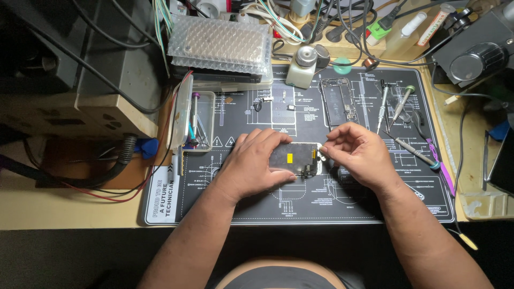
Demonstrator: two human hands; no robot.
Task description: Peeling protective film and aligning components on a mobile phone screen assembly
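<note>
A phone screen panel (296, 158) lies face down on the black work mat (257, 198), its dark back showing a small yellow sticker. My left hand (251, 163) holds the panel down along its left side, fingers curled over its top and bottom edges. My right hand (357, 151) pinches at the panel's right end, thumb and forefinger closed on a small part there; the part itself is too small to make out. An opened phone body (338, 100) with its battery exposed lies farther back on the mat.
Two screwdrivers (393, 104) lie right of the phone body, with tweezers (415, 152) nearer my right hand. A clear parts box (196, 120) stands at the mat's left edge. Bubble wrap (222, 45), a small dispenser bottle (302, 67) and cables crowd the back.
</note>
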